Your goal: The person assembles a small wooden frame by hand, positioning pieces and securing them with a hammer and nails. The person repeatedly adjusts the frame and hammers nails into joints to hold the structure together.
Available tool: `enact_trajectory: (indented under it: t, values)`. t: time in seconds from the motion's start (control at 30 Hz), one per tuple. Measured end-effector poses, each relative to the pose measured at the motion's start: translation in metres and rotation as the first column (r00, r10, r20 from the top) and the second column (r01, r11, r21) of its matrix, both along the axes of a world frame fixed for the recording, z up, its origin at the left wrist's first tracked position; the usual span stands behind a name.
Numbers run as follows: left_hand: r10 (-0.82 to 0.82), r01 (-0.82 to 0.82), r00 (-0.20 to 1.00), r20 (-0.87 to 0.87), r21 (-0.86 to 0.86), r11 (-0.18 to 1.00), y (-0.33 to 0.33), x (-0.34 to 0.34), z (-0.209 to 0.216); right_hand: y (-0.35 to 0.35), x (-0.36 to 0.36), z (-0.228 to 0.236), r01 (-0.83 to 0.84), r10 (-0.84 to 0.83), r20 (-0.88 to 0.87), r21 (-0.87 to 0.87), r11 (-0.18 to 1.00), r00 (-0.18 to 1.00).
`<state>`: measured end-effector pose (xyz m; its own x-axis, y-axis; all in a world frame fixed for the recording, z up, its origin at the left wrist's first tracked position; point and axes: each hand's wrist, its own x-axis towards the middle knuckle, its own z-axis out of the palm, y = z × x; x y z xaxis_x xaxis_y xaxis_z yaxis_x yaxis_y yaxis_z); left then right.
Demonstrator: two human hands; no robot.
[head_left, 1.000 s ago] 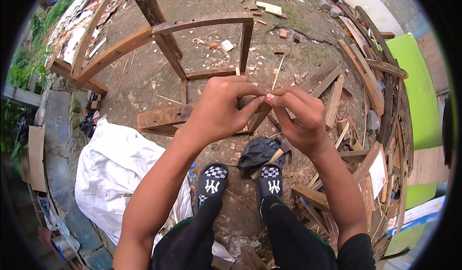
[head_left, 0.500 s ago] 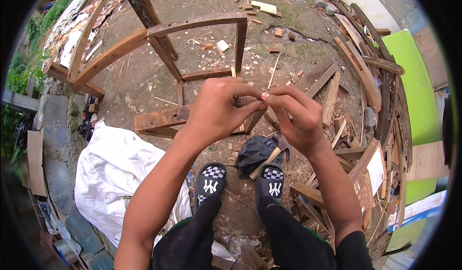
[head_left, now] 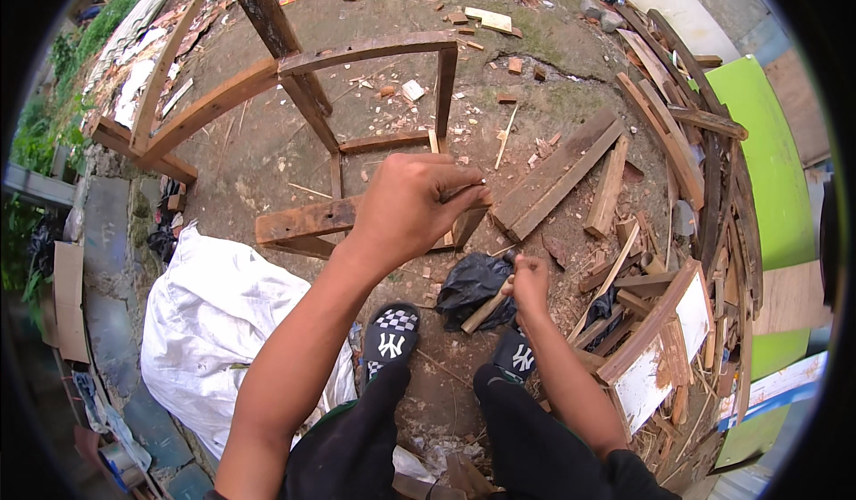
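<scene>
Above the corner of a brown wooden frame [head_left: 308, 222], my left hand [head_left: 406, 201] is closed in a pinch. A tiny pale tip shows between its thumb and forefinger, too small to name. My right hand [head_left: 530, 288] is low by my right foot, its fingers closed around a hammer [head_left: 486, 309] close to its head. The hammer's wooden handle slants down to the left over a black plastic bag [head_left: 465, 288]; my fingers hide part of its head.
Scrap planks [head_left: 562, 174] and offcuts pile up on the right beside a green panel [head_left: 771, 161]. A white sack [head_left: 232, 322] lies at the left along a block wall [head_left: 105, 232]. Brick bits and wood chips litter the ground.
My right hand has left my left hand's fingertips and dropped down to the hammer, closing on it. My left hand keeps its pinch in nearly the same place.
</scene>
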<state>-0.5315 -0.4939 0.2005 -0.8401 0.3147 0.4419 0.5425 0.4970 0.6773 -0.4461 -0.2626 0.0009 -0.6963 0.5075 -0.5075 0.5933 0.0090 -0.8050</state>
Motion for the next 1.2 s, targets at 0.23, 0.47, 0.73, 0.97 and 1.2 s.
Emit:
enact_trajectory:
  t: [0.23, 0.47, 0.73, 0.97, 1.2]
  values:
    - [-0.008, 0.006, 0.998, -0.062, -0.028, 1.000, 0.003, -0.003, -0.003, 0.036, 0.026, -0.097, -0.141, 0.066, 0.391, 0.166, 0.976, 0.918]
    - [0.025, -0.024, 1.000, 0.005, -0.086, 0.996, -0.001, 0.001, 0.000, 0.035, 0.002, -0.085, -0.279, 0.168, 0.536, 0.133, 0.951, 0.827]
    - [0.025, -0.025, 1.000, -0.002, -0.095, 0.995, 0.000, 0.001, 0.003, 0.056, -0.010, -0.091, 0.369, -0.198, 0.430, -0.360, 0.857, 0.881]
    - [0.019, -0.023, 0.999, -0.041, -0.087, 0.996, 0.000, 0.001, -0.003, 0.030, -0.009, -0.037, 0.561, -0.509, 0.237, -0.402, 0.724, 0.827]
    - [0.005, -0.009, 0.998, -0.070, -0.055, 0.998, 0.000, 0.000, -0.001, 0.024, -0.013, 0.108, 0.103, -0.142, -0.567, -0.101, 0.990, 0.811]
